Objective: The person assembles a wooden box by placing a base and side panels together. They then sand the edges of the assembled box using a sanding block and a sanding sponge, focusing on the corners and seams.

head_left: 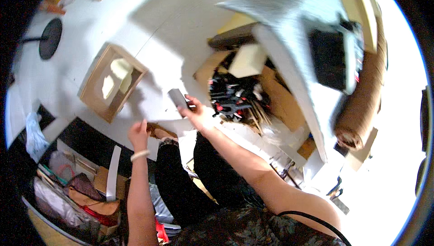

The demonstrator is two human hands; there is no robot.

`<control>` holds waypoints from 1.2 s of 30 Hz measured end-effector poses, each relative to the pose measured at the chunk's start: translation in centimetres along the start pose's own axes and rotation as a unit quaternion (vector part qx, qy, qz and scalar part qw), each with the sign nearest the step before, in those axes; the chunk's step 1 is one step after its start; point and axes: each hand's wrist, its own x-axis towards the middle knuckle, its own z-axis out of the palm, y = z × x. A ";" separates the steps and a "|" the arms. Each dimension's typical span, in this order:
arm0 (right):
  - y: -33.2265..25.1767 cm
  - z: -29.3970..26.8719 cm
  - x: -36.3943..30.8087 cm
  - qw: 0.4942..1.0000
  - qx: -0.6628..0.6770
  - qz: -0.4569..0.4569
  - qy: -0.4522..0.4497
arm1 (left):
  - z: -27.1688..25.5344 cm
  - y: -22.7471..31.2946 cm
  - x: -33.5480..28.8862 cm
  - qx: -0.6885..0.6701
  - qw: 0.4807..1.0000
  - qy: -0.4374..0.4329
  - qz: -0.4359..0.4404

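Note:
My right hand point(199, 114) is wrapped round a small grey rectangular block point(176, 100), whose exact kind I cannot make out. It reaches out over the white floor, between an open cardboard box and a heap of tools. To the left, my left hand point(138, 134) hovers in front of my knees with its fingers curled in. Anything inside those fingers is hidden. A pale band point(139, 155) circles the left wrist. Nearest to both hands stands the open cardboard box point(96, 96), with pale pieces point(121, 69) inside.
On the right lie black and red tools point(228, 97) in a heap. A blurred grey sheet-like surface point(289, 42) carries a black device point(330, 58) above it, beside a brown roll point(361, 119). An open bag of mixed goods point(81, 192) sits at the lower left. A round black base point(50, 39) stands far left.

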 end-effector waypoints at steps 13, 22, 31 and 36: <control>-6.5 -24.5 -30.4 0.832 -0.212 -0.375 0.348 | 5.4 7.7 -15.1 0.335 0.900 -0.259 0.107; 6.5 -43.3 -35.5 0.663 0.092 -0.130 0.732 | 3.7 9.4 -17.2 0.370 0.874 -0.298 0.098; 10.1 -61.4 -31.4 0.633 -0.144 -0.134 0.748 | 2.5 5.5 -19.2 0.331 0.897 -0.291 -0.025; 15.1 -52.3 -40.3 0.644 -0.038 -0.169 0.745 | 9.5 2.6 -29.0 0.469 0.837 -0.260 0.105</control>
